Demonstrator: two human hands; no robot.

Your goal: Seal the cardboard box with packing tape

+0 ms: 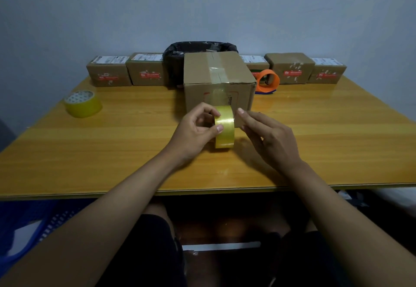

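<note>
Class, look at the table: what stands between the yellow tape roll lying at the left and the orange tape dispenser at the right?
In the head view, the large cardboard box stands between the spare tape roll and the orange dispenser, with bare tabletop beside it.

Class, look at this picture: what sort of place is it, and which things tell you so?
Probably a small parcel-packing station: labelled parcels line the wooden table, a spare tape roll lies nearby, and a bag-lined bin stands behind.
</note>
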